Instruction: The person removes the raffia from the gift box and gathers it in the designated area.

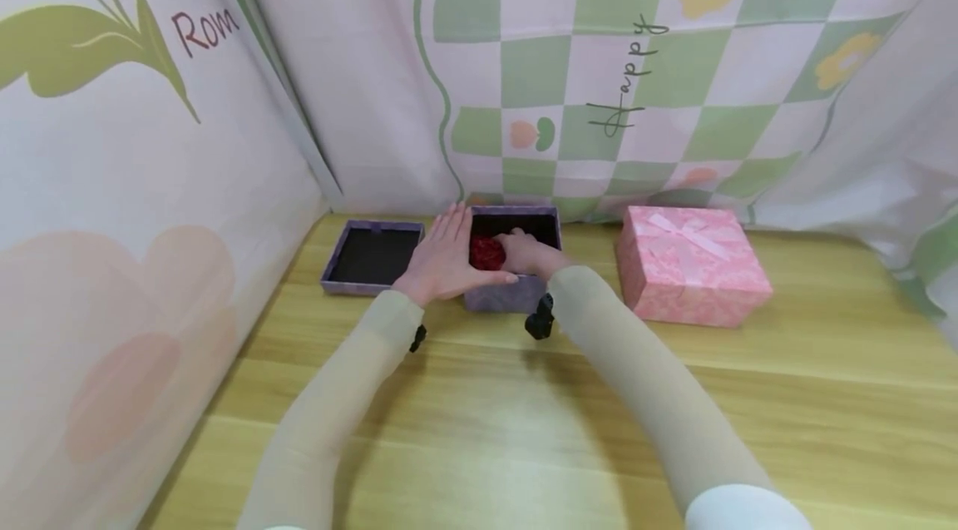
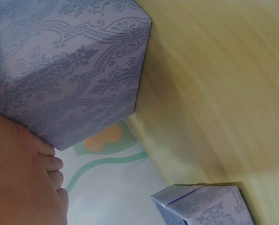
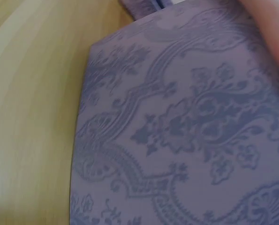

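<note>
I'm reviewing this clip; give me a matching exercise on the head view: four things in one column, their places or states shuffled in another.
1. Pink box
2. Red item
3. Purple lid
4. Purple box

A. Furthest left, its black inside showing
B. Between the other two purple or pink things, with the right hand reaching in
C. Furthest right, topped by a pale bow
D. Inside a box

Pairs: 1-C, 2-D, 3-A, 4-B
</note>
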Motion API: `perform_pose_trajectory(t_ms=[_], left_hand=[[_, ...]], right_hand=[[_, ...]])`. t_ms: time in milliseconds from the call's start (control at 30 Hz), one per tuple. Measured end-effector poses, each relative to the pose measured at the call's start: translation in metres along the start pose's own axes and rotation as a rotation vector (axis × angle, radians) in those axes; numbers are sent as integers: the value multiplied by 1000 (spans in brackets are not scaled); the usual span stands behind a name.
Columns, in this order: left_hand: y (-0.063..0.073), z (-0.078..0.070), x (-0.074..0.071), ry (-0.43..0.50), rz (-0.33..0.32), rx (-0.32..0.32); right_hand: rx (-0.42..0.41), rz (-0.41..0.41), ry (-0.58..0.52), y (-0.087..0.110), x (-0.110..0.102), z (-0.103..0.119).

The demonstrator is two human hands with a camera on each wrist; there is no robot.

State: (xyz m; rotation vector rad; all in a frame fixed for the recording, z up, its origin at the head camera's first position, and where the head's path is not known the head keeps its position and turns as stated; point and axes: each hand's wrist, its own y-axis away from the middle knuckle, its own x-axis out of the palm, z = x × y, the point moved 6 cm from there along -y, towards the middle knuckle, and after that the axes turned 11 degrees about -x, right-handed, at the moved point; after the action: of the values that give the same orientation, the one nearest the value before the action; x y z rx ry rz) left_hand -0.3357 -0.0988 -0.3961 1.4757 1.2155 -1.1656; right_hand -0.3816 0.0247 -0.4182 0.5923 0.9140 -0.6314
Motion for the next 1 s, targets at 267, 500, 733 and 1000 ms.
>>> perform_pose_trajectory(t_ms=[267,500,733,1000], left_hand=[[0,0,0,15,10,2],[1,0,0,12,19,-1],[0,1,0,21,11,-3],[2,0,-2,50,12,-6]], right_hand=[[-188,-5,-150,-7,3,0],[-119,33,-171,0,3,8],[-114,-6,-125,2,1,8],[-125,-182,-43,6,-10,10]])
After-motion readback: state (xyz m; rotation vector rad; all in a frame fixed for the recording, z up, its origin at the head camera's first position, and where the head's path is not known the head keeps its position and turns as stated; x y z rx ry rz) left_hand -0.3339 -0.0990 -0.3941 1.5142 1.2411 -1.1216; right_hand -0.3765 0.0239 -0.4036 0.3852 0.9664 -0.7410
